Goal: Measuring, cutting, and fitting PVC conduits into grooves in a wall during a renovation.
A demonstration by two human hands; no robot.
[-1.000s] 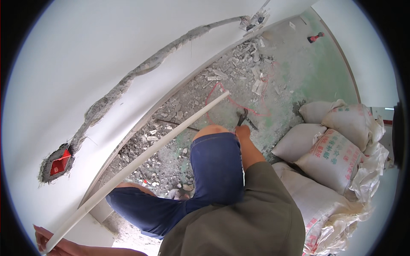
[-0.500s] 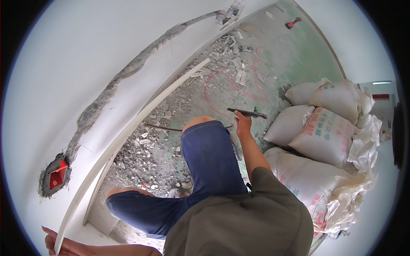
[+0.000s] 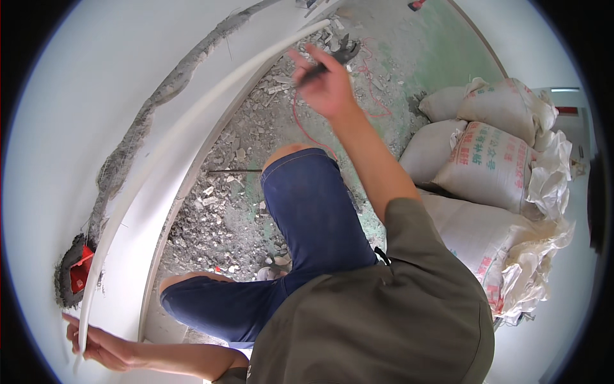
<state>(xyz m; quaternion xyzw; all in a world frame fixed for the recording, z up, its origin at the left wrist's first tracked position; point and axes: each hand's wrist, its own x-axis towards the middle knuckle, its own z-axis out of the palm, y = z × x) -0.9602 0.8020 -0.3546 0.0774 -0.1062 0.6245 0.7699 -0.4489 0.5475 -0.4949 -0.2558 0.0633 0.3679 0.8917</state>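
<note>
A long white plastic pipe runs bowed along the wall, from the lower left up to the far rubble. Near its lower end my left hand is closed around it, just below a red electrical box set in the wall. Stretched out toward the pipe's far part, my right hand grips a dark pipe cutter, its jawed head pointing up and right. Some of this hand's fingers stick out toward the pipe, and motion blurs them. Whether they touch it I cannot tell.
A rough channel is cut into the white wall. Broken rubble and a thin red line lie on the floor. Full woven sacks are stacked at right. A red and black tool lies far off.
My right hand has swung forward and left with the pipe cutter, close to the pipe. The pipe's far end has risen along the wall. My left hand keeps hold, now slightly higher in view.
</note>
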